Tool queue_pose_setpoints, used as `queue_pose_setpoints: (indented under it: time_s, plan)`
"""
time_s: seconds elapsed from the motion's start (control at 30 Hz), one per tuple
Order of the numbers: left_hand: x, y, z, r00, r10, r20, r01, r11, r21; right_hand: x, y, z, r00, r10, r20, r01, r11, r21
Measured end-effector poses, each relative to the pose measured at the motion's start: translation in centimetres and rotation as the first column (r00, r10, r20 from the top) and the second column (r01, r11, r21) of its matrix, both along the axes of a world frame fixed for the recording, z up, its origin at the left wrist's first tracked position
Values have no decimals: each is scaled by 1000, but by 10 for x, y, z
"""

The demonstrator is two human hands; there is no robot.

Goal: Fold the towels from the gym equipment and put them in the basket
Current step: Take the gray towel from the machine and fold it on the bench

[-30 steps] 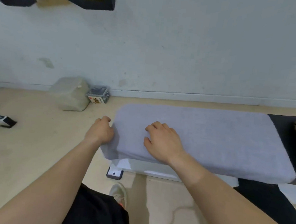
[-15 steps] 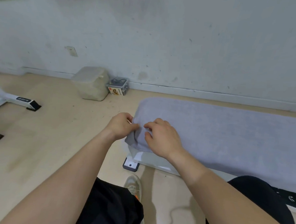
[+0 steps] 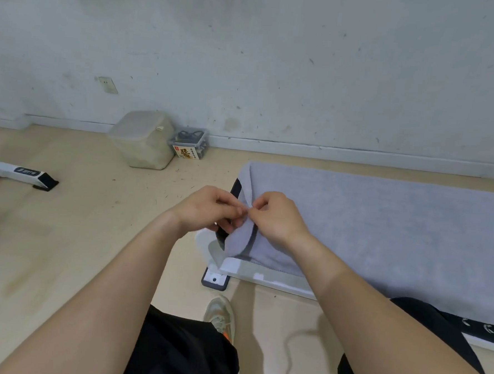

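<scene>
A pale grey-lilac towel [image 3: 382, 224] lies spread along a gym bench whose black pad [image 3: 235, 189] shows at the left end. My left hand [image 3: 209, 210] and my right hand [image 3: 278, 217] meet at the towel's near left corner, both pinching its edge between thumb and fingers. The corner is lifted off the pad and hangs in a small fold with a dark stripe. No basket is in view.
The bench's white frame and foot [image 3: 215, 279] stand on the wooden floor by my shoe [image 3: 220, 315]. A beige block [image 3: 141, 140] and a small clear box [image 3: 189, 145] sit against the wall. Another machine's white leg [image 3: 18, 173] lies at the left.
My hands went from resting on the towel's left end to pinching its near corner together and lifting it, baring the black pad. The view shifted left.
</scene>
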State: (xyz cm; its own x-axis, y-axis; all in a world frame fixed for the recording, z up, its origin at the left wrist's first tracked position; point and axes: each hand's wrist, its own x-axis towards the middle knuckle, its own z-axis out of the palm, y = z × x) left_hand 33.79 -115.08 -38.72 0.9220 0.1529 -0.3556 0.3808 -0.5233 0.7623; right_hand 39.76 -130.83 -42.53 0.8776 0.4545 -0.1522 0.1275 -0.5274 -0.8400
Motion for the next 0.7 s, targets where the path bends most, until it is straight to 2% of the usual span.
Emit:
queue_pose_setpoints:
  time_s: [0.1,0.17,0.23,0.3,0.4,0.47,0.6,0.7]
  plan:
    - [36,12,-6,966,244,82,-248,968,47,5,-2,-2,1000,-15,26,16,1000,-10]
    - [70,19,-15,938,317,139,-335,933,129,9,-2,-3,999,-2,36,2,1000,-15]
    - [101,19,-23,953,283,104,-301,913,276,12,-4,-4,999,13,47,-13,1000,-2]
    - [125,13,-29,969,246,-19,-214,875,435,14,-9,-6,998,17,60,-19,999,30]
    - [149,9,-35,972,215,-92,-146,866,478,16,-22,-8,992,14,126,-19,999,39]
    - [162,12,-40,973,227,-34,-183,860,477,20,-32,-11,984,22,178,-23,1000,5]
    - [170,7,-36,976,203,77,-210,788,579,27,-53,-15,973,57,222,-31,992,-119]
    - [168,-8,-25,963,194,185,-267,756,597,28,-69,-12,972,55,230,-23,990,-137]
